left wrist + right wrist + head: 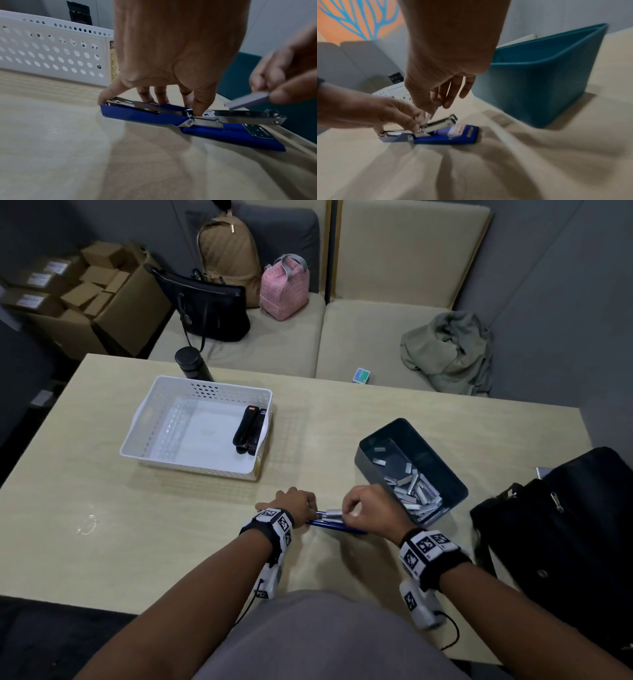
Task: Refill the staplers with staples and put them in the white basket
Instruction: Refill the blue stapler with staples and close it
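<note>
Loading a blue stapler (173,119) on the table (137,525)

The left hand (173,56) pins it open flat; the right hand (441,75) pinches a staple strip (248,100) above its tray. Hands mostly hide it from overhead.

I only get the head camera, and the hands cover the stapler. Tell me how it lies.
Observer: In the left wrist view, the blue stapler lies opened flat on the table, lid folded back and metal magazine exposed.
Operator: Report the left hand.
Observer: The left hand presses the folded-back lid down, with one fingertip at the hinge.
Operator: Say where the staples are.
Observer: The right hand pinches a staple strip tilted just above the magazine, not yet seated in it.
</note>
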A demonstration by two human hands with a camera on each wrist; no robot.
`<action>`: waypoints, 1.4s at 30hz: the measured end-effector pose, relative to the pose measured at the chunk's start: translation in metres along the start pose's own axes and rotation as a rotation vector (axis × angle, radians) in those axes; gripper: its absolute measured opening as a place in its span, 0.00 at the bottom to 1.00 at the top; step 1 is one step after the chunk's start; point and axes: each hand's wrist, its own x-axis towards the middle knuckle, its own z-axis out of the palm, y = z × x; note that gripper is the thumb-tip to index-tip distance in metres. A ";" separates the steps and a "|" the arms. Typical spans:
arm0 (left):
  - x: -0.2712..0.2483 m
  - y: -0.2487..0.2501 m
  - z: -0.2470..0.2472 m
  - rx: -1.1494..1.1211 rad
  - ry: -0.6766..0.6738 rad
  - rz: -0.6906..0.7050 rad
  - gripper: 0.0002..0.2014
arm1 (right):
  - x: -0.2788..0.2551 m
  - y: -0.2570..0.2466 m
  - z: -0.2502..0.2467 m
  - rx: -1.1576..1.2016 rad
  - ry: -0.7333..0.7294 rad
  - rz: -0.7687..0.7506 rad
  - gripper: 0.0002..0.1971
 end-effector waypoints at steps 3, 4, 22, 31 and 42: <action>0.001 -0.003 0.001 -0.005 0.014 0.013 0.01 | -0.009 0.009 0.010 0.008 0.007 0.040 0.03; 0.001 -0.004 0.001 -0.011 0.008 0.019 0.01 | -0.010 0.011 0.013 0.025 0.020 0.049 0.02; 0.007 -0.005 0.003 -0.016 -0.010 0.036 0.02 | -0.010 0.016 0.035 -0.064 0.041 0.053 0.02; 0.019 -0.006 0.009 -0.037 -0.045 0.061 0.07 | -0.011 0.021 0.033 -0.009 0.060 0.053 0.02; 0.018 -0.006 0.008 -0.035 -0.015 0.037 0.06 | -0.010 0.020 0.034 -0.036 0.065 0.005 0.03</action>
